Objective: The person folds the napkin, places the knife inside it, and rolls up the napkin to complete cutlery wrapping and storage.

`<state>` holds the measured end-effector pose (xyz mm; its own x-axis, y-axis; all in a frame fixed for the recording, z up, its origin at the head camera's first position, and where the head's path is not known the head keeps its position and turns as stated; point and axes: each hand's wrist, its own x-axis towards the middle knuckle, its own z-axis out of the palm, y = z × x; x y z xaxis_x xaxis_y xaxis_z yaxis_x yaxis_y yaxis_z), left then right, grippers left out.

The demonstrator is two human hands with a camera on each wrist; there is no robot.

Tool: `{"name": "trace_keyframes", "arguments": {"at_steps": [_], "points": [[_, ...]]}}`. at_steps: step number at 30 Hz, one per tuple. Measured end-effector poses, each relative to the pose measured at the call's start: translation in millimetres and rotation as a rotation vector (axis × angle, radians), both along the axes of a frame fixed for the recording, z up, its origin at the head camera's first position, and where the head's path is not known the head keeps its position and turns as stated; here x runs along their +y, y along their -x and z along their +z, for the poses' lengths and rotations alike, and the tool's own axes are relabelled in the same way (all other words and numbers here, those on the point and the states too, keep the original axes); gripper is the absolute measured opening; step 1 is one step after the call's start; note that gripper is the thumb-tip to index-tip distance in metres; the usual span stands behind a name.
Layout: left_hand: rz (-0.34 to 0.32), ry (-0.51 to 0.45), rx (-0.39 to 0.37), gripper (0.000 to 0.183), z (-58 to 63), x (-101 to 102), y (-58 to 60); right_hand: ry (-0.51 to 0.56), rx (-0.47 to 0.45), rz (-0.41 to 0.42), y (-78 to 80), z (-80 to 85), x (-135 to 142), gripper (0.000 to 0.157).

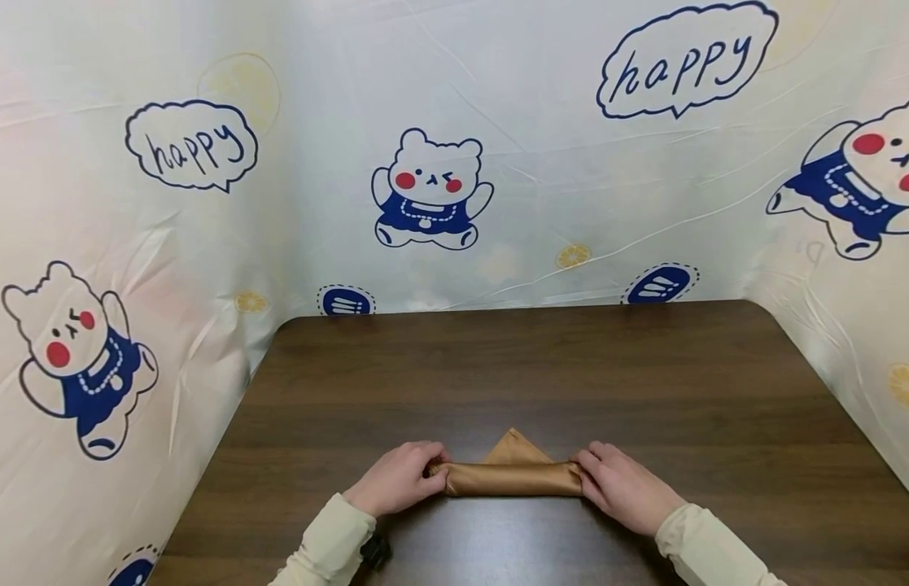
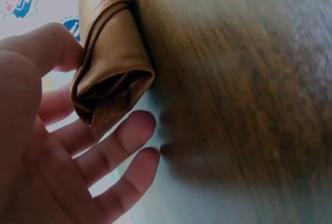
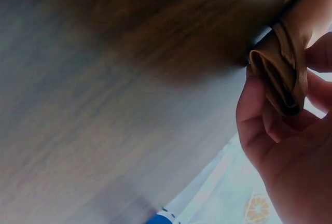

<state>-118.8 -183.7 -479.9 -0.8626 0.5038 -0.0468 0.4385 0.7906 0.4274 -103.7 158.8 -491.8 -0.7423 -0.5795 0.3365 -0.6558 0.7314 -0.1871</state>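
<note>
A shiny golden-brown satin cloth (image 1: 514,480) lies rolled into a flat tube near the front of the table, a single triangular corner (image 1: 514,449) poking out on its far side. My left hand (image 1: 399,478) grips the left end of the roll; in the left wrist view, thumb and fingers curl about the open, folded end (image 2: 111,92), the lower fingers spread beneath it. At the other end, my right hand (image 1: 630,487) pinches the roll. The right wrist view shows its layered end (image 3: 275,73) between thumb and fingers.
The dark wood-grain table (image 1: 498,366) extends beyond the cloth to a pale curtain (image 1: 542,187) printed with bears and speech bubbles, which encloses the back and both sides. A black band (image 1: 376,551) shows at the left wrist, beside the pale sleeve (image 1: 329,537).
</note>
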Motion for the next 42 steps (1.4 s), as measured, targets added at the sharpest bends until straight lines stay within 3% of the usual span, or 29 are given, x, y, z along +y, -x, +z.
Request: {"name": "trace_keyframes", "arguments": {"at_steps": [7,18,21,27,31,34,37,42], "points": [[0.033,0.033,0.072,0.009,0.0,2.2,-1.9,-0.023,-0.006,-0.062,0.4,-1.6,0.6,0.009],[0.049,0.040,0.084,0.009,1.7,1.8,-2.1,-0.045,0.017,-0.118,1.1,-3.6,-1.2,0.007],[0.014,0.060,0.157,0.010,2.6,2.4,-4.3,-0.047,0.021,-0.119,0.9,-1.7,-3.2,0.007],[-0.132,0.095,0.414,0.007,10.8,9.3,-9.4,-0.075,0.053,-0.074,-0.1,1.4,-5.2,0.013],[-0.206,0.097,0.501,0.008,10.5,11.1,-13.9,-0.092,0.075,-0.039,-2.0,2.4,-6.0,0.015],[-0.213,0.112,0.498,0.007,8.8,10.4,-17.4,-0.106,0.077,-0.031,-4.3,3.4,-6.2,0.014],[-0.191,0.134,0.442,0.007,8.9,10.0,-20.0,-0.108,0.072,-0.036,-6.5,3.4,-5.7,0.014],[-0.160,0.170,0.363,0.032,10.6,9.8,-21.2,-0.098,0.068,-0.045,-8.7,2.4,-4.8,0.020]]}}
